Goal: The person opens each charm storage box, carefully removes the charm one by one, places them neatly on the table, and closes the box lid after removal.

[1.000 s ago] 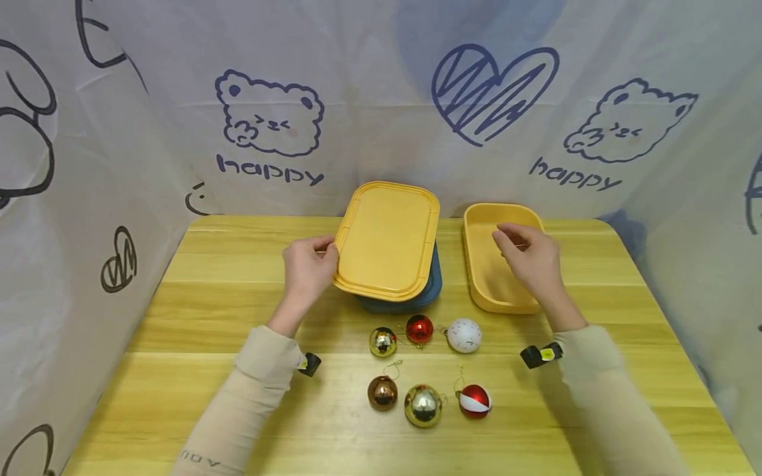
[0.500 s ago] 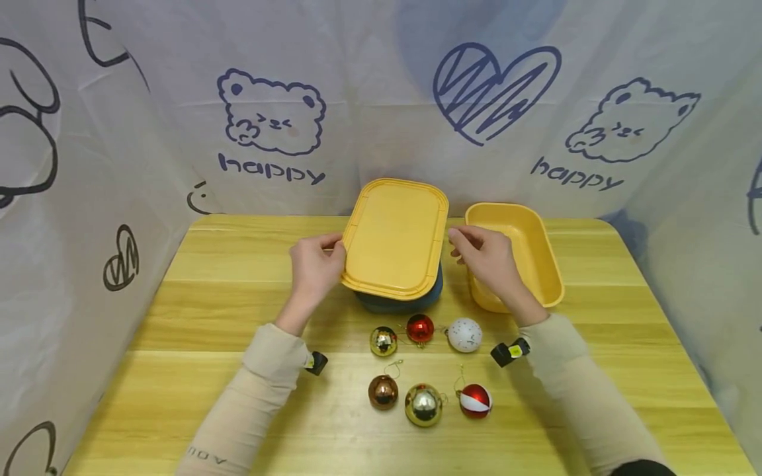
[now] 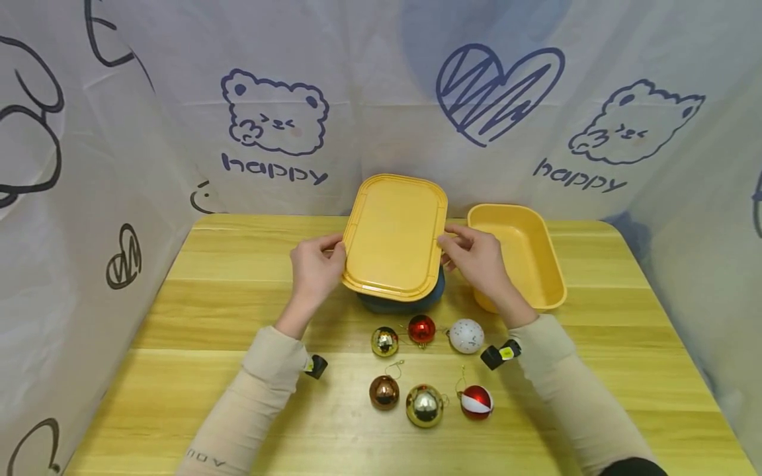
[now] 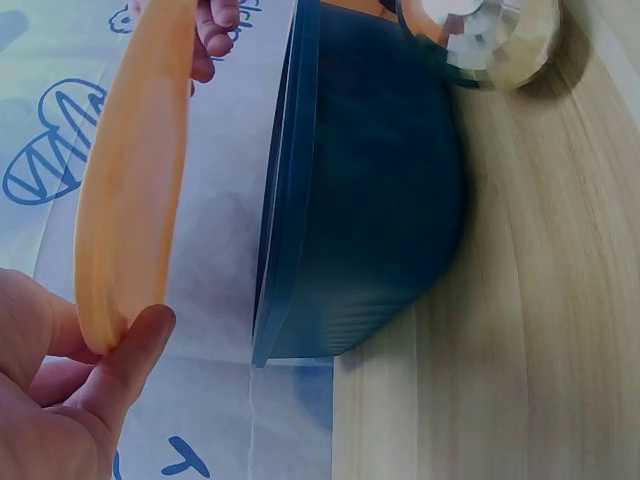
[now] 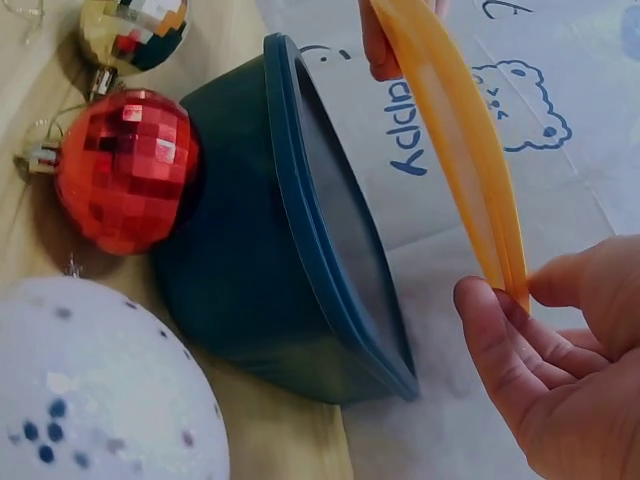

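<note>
A yellow rectangular lid (image 3: 395,235) hangs above a dark blue container (image 3: 400,303), covering most of it in the head view. My left hand (image 3: 317,267) pinches the lid's left edge between thumb and fingers. On the opposite edge, my right hand (image 3: 476,258) pinches the lid too. Both wrist views show a gap between the lid (image 4: 140,170) and the rim of the blue container (image 5: 300,170). That container has a lid-like dark blue rim and stands on the table.
An open yellow container (image 3: 526,264) stands right of the blue one. In front lie several ornament balls: small gold (image 3: 385,341), red (image 3: 421,328), white speckled (image 3: 466,336), brown (image 3: 384,392), large gold (image 3: 424,405) and red-white (image 3: 477,402). A printed curtain (image 3: 381,79) hangs behind the table.
My right hand has come left from over the yellow container and taken hold of the lid's right edge. The lid and my left hand have shifted slightly right.
</note>
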Available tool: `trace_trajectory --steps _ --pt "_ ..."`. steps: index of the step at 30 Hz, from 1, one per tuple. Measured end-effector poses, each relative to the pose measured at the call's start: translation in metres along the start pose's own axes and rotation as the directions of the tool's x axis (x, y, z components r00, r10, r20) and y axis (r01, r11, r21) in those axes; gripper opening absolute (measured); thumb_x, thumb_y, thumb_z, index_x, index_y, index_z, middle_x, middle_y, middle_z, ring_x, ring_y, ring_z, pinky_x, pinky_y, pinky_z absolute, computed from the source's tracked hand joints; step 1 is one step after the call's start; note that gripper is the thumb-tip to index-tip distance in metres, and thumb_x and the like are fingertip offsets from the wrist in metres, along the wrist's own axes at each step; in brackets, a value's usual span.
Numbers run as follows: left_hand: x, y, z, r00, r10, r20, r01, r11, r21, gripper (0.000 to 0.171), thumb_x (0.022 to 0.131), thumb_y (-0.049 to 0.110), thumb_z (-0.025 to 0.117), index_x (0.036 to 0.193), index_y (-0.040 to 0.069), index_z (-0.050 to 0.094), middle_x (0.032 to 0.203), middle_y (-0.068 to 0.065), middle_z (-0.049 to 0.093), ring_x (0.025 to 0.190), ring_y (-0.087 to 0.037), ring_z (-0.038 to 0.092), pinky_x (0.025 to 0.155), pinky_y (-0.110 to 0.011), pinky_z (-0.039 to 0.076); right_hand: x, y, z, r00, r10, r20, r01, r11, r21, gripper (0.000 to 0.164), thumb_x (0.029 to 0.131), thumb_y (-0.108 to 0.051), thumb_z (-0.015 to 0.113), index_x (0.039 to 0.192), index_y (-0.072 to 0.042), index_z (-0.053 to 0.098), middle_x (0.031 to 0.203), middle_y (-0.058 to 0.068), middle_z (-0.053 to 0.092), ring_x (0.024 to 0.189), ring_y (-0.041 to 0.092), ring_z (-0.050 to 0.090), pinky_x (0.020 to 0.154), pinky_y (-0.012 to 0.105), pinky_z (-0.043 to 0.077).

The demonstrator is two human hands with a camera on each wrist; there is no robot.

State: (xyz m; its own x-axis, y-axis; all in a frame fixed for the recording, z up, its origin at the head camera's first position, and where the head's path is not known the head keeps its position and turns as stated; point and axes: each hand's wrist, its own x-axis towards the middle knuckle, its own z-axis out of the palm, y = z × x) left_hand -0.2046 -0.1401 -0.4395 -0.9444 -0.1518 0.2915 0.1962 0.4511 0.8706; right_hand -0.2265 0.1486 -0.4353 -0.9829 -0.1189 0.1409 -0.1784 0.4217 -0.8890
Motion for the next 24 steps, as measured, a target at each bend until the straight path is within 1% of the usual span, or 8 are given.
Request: trace_trajectory --steps 3,8,13,15,16,19,22,24 --pt "0.0004 -0.0012 -0.0007 1.0 -0.025 0.002 0.025 0.998 -0.052 0.023 0.098 0.004 0.066 0.114 -0.007 0.079 0.103 -0.026 0.079 0.085 -0.037 0.08 0.057 -0.013 0.056 0.0 -0.001 0.0009 1.0 0.026 0.001 -0.026 0.999 0.034 0.038 0.104 -0.019 0.068 0.137 -0.002 0.069 0.104 0.025 0.079 0.061 0.01 0.071 0.06 0.024 0.062" --pt "0.0008 -0.0021 -0.0028 0.997 -0.073 0.024 0.076 0.988 -0.132 0.022 0.099 0.006 0.069 0.115 -0.006 0.079 0.107 -0.027 0.078 0.092 -0.037 0.079 0.064 -0.012 0.057 0.0012 0.0009 0.0019 0.998 0.066 -0.007 -0.066 0.997 0.048 0.038 0.104 -0.019 0.068 0.138 -0.002 0.068 0.104 0.025 0.078 0.062 0.009 0.07 0.062 0.022 0.062" --pt "0.0019 -0.0018 -0.0034 0.984 -0.169 0.054 0.176 0.962 -0.207 0.024 0.099 0.007 0.071 0.119 -0.005 0.077 0.116 -0.027 0.076 0.09 -0.015 0.075 0.073 -0.011 0.057 0.0013 0.0021 0.0012 0.996 0.087 -0.019 -0.086 0.996 0.038 0.039 0.104 -0.019 0.067 0.139 -0.003 0.067 0.102 0.024 0.078 0.063 0.009 0.07 0.063 0.02 0.06" --pt "0.0026 -0.0023 -0.0038 0.972 -0.219 0.088 0.235 0.935 -0.266 0.027 0.1 0.008 0.071 0.124 -0.005 0.076 0.121 -0.028 0.075 0.086 -0.006 0.071 0.074 -0.013 0.058 0.0009 0.0015 0.001 0.996 0.092 -0.023 -0.091 0.995 0.038 0.038 0.104 -0.019 0.067 0.138 -0.003 0.068 0.101 0.023 0.078 0.062 0.009 0.07 0.062 0.02 0.059" --pt "0.0028 -0.0026 -0.0041 0.963 -0.245 0.114 0.268 0.914 -0.304 0.029 0.101 0.008 0.07 0.126 -0.005 0.074 0.123 -0.028 0.073 0.085 -0.003 0.071 0.074 -0.014 0.059 0.0007 0.0012 0.0009 0.995 0.092 -0.024 -0.091 0.995 0.04 0.038 0.103 -0.018 0.067 0.138 -0.002 0.068 0.1 0.023 0.078 0.062 0.01 0.07 0.062 0.02 0.059" --pt "0.0034 -0.0036 -0.0056 0.93 -0.307 0.204 0.366 0.832 -0.417 0.035 0.103 0.007 0.067 0.136 -0.006 0.067 0.134 -0.03 0.068 0.085 0.0 0.072 0.077 -0.017 0.062 0.0003 -0.0003 0.0007 0.996 0.091 -0.023 -0.09 0.995 0.042 0.038 0.103 -0.017 0.067 0.138 -0.001 0.067 0.101 0.024 0.078 0.062 0.008 0.07 0.062 0.019 0.059" --pt "0.0039 -0.0039 -0.0073 0.897 -0.331 0.295 0.439 0.751 -0.493 0.039 0.105 0.004 0.062 0.142 -0.008 0.06 0.145 -0.03 0.06 0.091 -0.001 0.073 0.082 -0.019 0.062 0.0001 -0.0013 0.0006 0.995 0.092 -0.025 -0.091 0.995 0.045 0.04 0.103 -0.016 0.066 0.139 0.001 0.066 0.103 0.025 0.078 0.063 0.006 0.069 0.063 0.019 0.059" --pt "0.0042 -0.004 -0.0083 0.881 -0.331 0.338 0.467 0.722 -0.51 0.04 0.106 0.002 0.059 0.145 -0.01 0.056 0.15 -0.029 0.056 0.095 -0.002 0.073 0.085 -0.019 0.061 0.0001 -0.0017 0.0004 0.995 0.093 -0.025 -0.092 0.995 0.047 0.041 0.103 -0.016 0.066 0.141 0.001 0.065 0.106 0.026 0.078 0.063 0.005 0.069 0.064 0.018 0.059"
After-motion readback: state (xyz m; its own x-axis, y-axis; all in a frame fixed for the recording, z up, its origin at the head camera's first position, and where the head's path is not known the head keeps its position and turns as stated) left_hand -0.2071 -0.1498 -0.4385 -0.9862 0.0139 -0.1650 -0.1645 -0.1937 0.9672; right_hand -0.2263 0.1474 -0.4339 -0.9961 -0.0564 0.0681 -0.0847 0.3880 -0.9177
